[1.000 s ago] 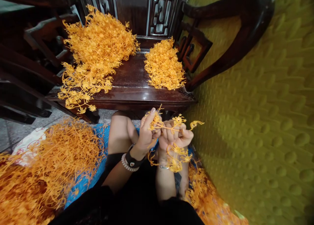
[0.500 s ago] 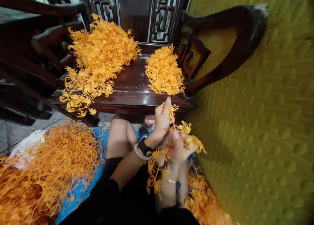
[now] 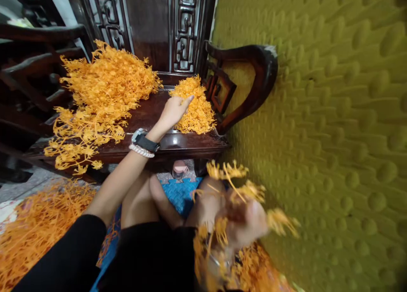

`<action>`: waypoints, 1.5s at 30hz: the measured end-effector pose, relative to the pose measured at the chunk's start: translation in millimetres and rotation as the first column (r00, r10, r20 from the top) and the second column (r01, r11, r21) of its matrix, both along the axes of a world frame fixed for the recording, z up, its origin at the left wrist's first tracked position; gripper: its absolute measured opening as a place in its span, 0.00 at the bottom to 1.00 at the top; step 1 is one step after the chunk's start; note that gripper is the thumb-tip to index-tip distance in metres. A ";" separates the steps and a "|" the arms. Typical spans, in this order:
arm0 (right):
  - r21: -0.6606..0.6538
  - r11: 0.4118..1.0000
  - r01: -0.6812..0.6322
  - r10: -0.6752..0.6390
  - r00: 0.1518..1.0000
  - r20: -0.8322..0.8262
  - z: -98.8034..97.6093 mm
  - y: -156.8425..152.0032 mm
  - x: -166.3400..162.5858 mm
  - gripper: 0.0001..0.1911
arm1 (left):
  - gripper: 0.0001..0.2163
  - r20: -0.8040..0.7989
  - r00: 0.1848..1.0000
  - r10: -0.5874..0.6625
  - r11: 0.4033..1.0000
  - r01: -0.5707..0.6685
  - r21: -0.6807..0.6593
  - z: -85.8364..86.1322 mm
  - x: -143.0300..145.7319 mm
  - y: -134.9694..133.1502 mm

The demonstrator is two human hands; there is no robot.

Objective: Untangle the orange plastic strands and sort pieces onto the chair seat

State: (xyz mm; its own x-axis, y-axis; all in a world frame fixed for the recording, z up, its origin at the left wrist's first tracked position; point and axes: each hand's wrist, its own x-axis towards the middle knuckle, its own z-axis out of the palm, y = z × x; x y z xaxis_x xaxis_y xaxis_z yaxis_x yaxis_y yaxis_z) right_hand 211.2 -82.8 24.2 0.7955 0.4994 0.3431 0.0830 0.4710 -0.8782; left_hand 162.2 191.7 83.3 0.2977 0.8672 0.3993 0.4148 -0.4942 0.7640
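My left hand (image 3: 174, 110), with a black watch and pale beaded bracelet at the wrist, is over the smaller pile of orange plastic flower pieces (image 3: 199, 111) on the wooden chair seat (image 3: 151, 113). Its fingers are curled with the thumb on top; whatever they may hold is hidden. Low on the right, my right hand (image 3: 249, 224) is closed around several branched orange plastic flower sprigs (image 3: 251, 190). They stick out on both sides and hang below it. This hand is smeared by motion.
A larger heap of orange flower sprigs (image 3: 108, 80) covers the seat's left side and overhangs its front edge. Orange stems (image 3: 51, 224) lie on the floor at left, more orange pieces (image 3: 260, 266) at lower right. A curved armrest (image 3: 263, 80) adjoins the yellow-green padded wall (image 3: 333, 135).
My left hand has left the right hand and reached forward to the smaller pile. My right hand has moved down and right with the sprigs. The view has swung right.
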 end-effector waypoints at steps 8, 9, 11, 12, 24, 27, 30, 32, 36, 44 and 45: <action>0.037 0.998 -0.046 0.044 0.997 0.059 -8.3 31.8 3.6 0.25 | 0.12 -0.454 0.881 -0.132 0.976 0.195 0.095 -45.7 3.3 -6.7; 0.025 0.999 -0.043 0.041 0.997 0.070 -8.4 30.9 4.4 0.25 | 0.12 -0.463 0.875 -0.139 0.974 0.204 0.093 -47.9 3.9 -7.2; -0.006 0.999 -0.041 0.041 0.995 0.090 -8.1 28.8 6.1 0.25 | 0.16 -0.469 0.873 -0.135 0.976 0.199 0.090 -49.5 5.3 -7.5; -0.017 0.999 -0.040 0.041 0.995 0.095 -7.9 28.1 6.9 0.25 | 0.19 -0.468 0.874 -0.129 0.978 0.191 0.088 -49.3 6.4 -7.5; -0.039 0.991 -0.126 0.129 0.989 0.069 -14.2 31.9 16.1 0.24 | 0.31 0.319 0.836 -0.447 0.844 0.512 -0.157 -12.1 -28.7 -106.4; -0.023 0.982 -0.185 0.186 0.982 0.032 -13.6 35.8 10.9 0.25 | 0.23 0.422 0.826 -0.373 0.888 0.450 -0.094 -22.8 -43.2 -154.6; 0.044 0.956 -0.289 0.290 0.957 -0.026 -12.3 37.6 4.4 0.26 | 0.18 0.578 0.780 -0.238 0.917 0.377 -0.130 -35.7 -43.9 -183.4; 0.107 0.933 -0.343 0.351 0.935 -0.057 -10.9 36.0 0.6 0.28 | 0.16 0.665 0.733 -0.139 0.925 0.336 -0.176 -43.4 -41.7 -192.2; 0.143 0.888 -0.436 0.448 0.892 -0.064 -6.5 29.4 -3.9 0.28 | 0.13 0.735 0.675 -0.063 0.885 0.378 -0.271 -60.0 -41.3 -199.9; 0.101 0.920 -0.380 0.388 0.919 -0.075 0.8 20.4 -8.8 0.28 | 0.23 0.632 0.775 0.009 0.897 0.273 -0.347 -53.6 -57.3 -213.2; 0.062 0.937 -0.344 0.348 0.935 -0.068 0.8 18.0 -10.4 0.28 | 0.23 0.606 0.795 0.032 0.921 0.211 -0.327 -51.3 -60.8 -213.2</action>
State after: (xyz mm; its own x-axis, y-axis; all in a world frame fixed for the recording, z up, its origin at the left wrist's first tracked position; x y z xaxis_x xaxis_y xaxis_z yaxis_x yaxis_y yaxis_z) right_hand 200.8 -64.8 25.0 0.6012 0.7332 0.3179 -0.1597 0.5000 -0.8512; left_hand 101.4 -21.5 31.9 0.1929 0.9633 0.1868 -0.2089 -0.1457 0.9670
